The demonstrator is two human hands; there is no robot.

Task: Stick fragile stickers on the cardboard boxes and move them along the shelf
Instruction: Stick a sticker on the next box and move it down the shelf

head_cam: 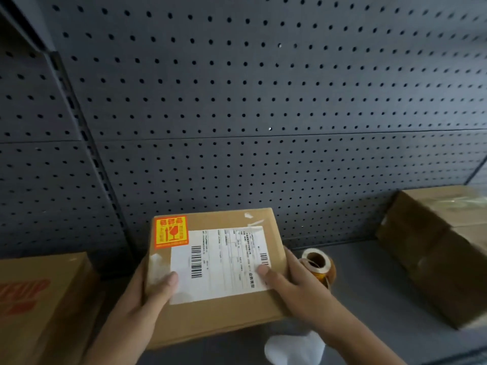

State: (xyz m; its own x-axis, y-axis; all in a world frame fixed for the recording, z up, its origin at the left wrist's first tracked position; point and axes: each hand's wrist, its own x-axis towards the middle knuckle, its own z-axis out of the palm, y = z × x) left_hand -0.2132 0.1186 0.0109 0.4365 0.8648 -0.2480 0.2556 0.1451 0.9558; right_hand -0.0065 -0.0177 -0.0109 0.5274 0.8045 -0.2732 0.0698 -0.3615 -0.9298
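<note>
1. The cardboard box [218, 275] sits at the front edge of the shelf [369, 280], between two other boxes, with the fragile sticker [171, 231] on its top's far-left corner.
2. The left hand [147, 299] and the right hand [292, 285] clasp its opposite sides, thumbs on the shipping label [221, 264].
3. It looks stiff and probably light; gripping the side walls should suit sliding it.
4. The sticker roll [317, 264] stands just right of the box.

It looked like a stockroom or shop backroom. Dark pegboard [263, 101] filled the frame's upper part. Labelled cardboard boxes [216, 259] sat on the grey shelf [369, 299].
</note>
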